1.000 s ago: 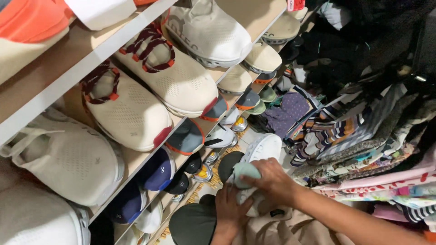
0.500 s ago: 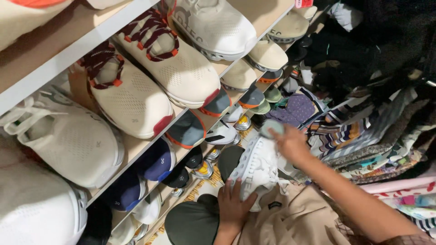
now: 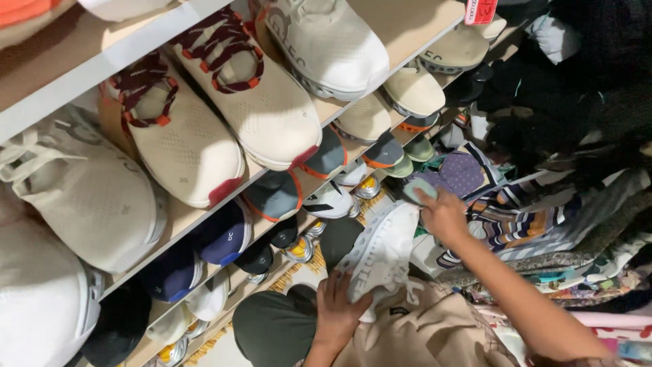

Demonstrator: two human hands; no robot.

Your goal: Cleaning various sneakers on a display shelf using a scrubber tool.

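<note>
My left hand [image 3: 337, 311] grips the heel end of a white sneaker [image 3: 380, 255] that lies across my lap, its thick sole turned towards the shelves. Up at the toe of that sneaker, my right hand [image 3: 443, 213] pinches a small pale-green cloth pad [image 3: 418, 189]. My right forearm reaches in from the lower right. Under the shoe lie my beige trousers [image 3: 424, 333].
Slanted wooden shelves [image 3: 183, 221] on the left hold rows of cream, white, grey and navy sneakers. A dark green cap-like item [image 3: 268, 329] lies beside my left hand. Hanging patterned clothes [image 3: 536, 211] crowd the right side.
My right hand has slid with the green pad from the shoe's heel, next to my left hand, up to its toe. The left hand keeps its hold on the sneaker.
</note>
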